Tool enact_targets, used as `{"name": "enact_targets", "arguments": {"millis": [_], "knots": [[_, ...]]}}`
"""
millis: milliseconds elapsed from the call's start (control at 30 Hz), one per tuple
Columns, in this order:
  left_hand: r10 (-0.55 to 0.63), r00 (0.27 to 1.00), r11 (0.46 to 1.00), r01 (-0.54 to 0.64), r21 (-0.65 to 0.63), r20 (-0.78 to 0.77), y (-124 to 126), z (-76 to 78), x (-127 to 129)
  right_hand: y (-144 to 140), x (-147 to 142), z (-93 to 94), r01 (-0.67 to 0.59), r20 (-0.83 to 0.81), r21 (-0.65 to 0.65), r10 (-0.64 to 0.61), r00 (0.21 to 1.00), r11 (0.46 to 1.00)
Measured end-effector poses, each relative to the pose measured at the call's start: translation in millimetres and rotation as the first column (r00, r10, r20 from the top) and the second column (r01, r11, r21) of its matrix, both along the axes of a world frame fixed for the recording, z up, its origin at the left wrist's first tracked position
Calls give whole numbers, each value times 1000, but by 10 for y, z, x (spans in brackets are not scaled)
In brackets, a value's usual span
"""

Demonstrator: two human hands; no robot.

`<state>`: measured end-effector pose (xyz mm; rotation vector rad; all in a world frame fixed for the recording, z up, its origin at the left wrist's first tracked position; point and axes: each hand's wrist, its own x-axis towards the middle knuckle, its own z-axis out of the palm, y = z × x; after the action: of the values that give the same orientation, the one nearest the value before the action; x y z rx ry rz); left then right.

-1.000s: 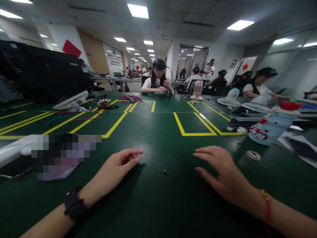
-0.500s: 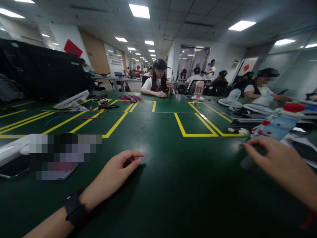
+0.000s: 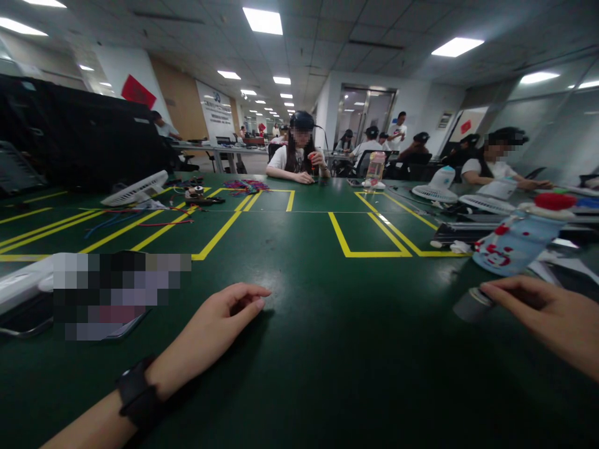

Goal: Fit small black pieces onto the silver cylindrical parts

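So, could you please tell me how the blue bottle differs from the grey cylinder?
The blue bottle is much larger than the grey cylinder. The bottle has red decorations and a red top; the cylinder's side looks plain. The right hand pinches the cylinder's top edge, while neither hand holds the bottle. Both are toward the person's right.

On your table (image 3: 299,380), the cylinder (image 3: 470,305) is between your right hand's (image 3: 545,315) fingertips, the bottle (image 3: 520,243) behind it. Your left hand (image 3: 229,315) is well left; a desk fan (image 3: 136,189) lies beyond. A co-worker (image 3: 287,162) sits opposite.
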<state>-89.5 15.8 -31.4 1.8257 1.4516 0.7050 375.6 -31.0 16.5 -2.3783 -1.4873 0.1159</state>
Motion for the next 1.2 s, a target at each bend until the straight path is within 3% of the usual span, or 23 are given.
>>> {"name": "enact_targets", "arguments": {"millis": [167,400,533,667,767,867,967,1033,1133,1200], "knots": [[-15,1000,1000,15,-10,-10,8,2,3,19,130,-102,57,-1,25,-57,998,998],[-21,1000,1000,21,0,-6,6,-36,-14,61,281,-201,-65,-41,67,67,997,996],[-27,1000,1000,27,-13,0,-6,-16,-18,9,273,-192,-14,-102,94,24,995,995],[-26,1000,1000,26,-4,-3,1,-22,-12,-20,236,-233,-85,-205,36,91,975,996],[-24,1000,1000,24,9,-14,13,-38,5,-13,69,-265,-143,-107,110,155,982,984],[-20,999,1000,21,19,-32,9,-35,34,39,-352,-268,-346,32,268,350,936,899],[-13,998,999,15,32,-56,-6,-16,51,131,-984,-273,-596,36,359,627,778,718],[-8,997,998,13,60,-82,-14,-8,41,187,-1405,-299,-697,-19,366,753,657,617],[-6,994,995,17,99,-107,-21,-12,20,228,-1838,-384,-764,-121,347,834,539,544],[-2,993,992,16,126,-115,-31,-9,49,231,-1955,-463,-763,-162,347,836,524,545]]}}
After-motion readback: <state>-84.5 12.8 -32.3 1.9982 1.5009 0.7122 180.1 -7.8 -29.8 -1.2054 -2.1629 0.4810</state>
